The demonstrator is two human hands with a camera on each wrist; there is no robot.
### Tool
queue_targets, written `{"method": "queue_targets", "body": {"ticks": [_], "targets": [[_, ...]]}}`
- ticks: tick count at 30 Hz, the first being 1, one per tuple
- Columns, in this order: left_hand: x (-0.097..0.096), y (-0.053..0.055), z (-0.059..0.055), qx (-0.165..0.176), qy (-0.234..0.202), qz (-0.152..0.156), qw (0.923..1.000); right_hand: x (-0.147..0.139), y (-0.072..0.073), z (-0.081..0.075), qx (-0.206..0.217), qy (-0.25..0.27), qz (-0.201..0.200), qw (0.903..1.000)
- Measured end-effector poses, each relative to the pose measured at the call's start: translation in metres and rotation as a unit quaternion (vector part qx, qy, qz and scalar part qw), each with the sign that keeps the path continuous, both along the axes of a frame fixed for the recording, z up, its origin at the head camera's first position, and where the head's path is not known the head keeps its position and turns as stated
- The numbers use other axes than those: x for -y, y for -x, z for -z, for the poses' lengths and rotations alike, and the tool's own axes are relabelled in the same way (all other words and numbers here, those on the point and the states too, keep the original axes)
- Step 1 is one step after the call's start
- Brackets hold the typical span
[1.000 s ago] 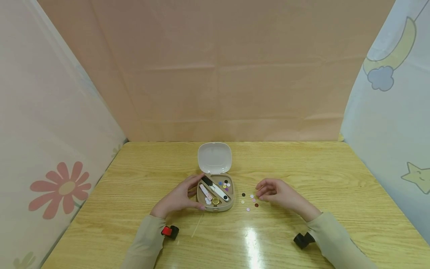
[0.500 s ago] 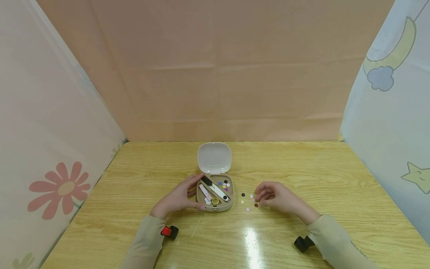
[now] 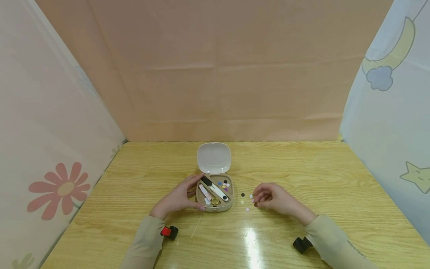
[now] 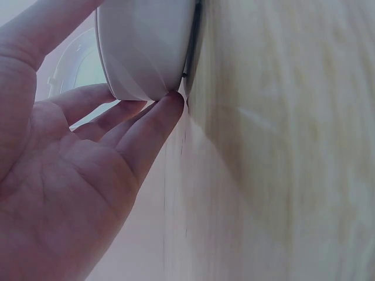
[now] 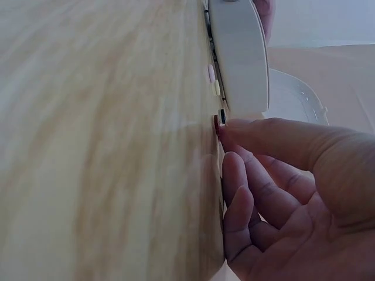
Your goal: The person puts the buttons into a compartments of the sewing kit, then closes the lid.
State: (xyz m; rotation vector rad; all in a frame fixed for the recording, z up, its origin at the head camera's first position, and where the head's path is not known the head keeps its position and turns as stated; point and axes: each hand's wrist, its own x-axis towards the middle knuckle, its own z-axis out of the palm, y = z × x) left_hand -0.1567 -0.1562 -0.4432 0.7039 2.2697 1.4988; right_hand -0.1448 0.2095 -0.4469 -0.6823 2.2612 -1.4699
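Note:
A beige sewing kit case (image 3: 215,209) stands on the table with its lid (image 3: 214,158) raised. My left hand (image 3: 178,195) holds its left side, thumb at the front corner and fingers at the back; the left wrist view shows fingertips (image 4: 170,108) against its wall. To the right lie several small buttons: black (image 3: 243,194), cream (image 3: 242,202), pink (image 3: 247,209) and white (image 3: 251,196). My right hand (image 3: 273,198), fingers curled, pinches a dark red button (image 5: 216,124) between thumb and index finger, down at the tabletop. Its fingers partly cover the button.
Inside the case lie black-and-white snips (image 3: 216,189), a pink-and-white strip (image 3: 205,191), a gold ring-shaped piece (image 3: 215,201) and several coloured buttons (image 3: 224,185). A thin pale strand (image 3: 197,226) lies before the case. Fabric walls enclose the wooden table (image 3: 289,160).
My right hand has moved slightly left and down, and its thumb and index finger have come onto the dark red button. The left hand and the case have stayed in place.

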Motion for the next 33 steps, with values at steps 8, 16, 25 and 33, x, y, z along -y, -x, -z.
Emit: {"method": "queue_targets", "body": {"ticks": [8,16,25,33], "targets": [[0.0006,-0.0009,-0.0004,0.001,0.006,-0.004,1.0,0.0037,-0.0021,-0.0023,-0.014,-0.012,0.006,0.9998],[0.0001,-0.0003,-0.0007,-0.001,0.003,0.0,1.0,0.0045,-0.0013,-0.0008,-0.02,-0.013,0.005,0.9997],[-0.0002,0.0005,0.0005,-0.002,0.004,-0.001,1.0,0.0053,-0.0005,-0.0015,-0.022,-0.019,0.007,0.9995],[-0.001,-0.0011,-0.0021,0.0,-0.006,0.004,1.0,0.0071,-0.0008,-0.0007,-0.04,-0.042,0.006,0.9983]]}}
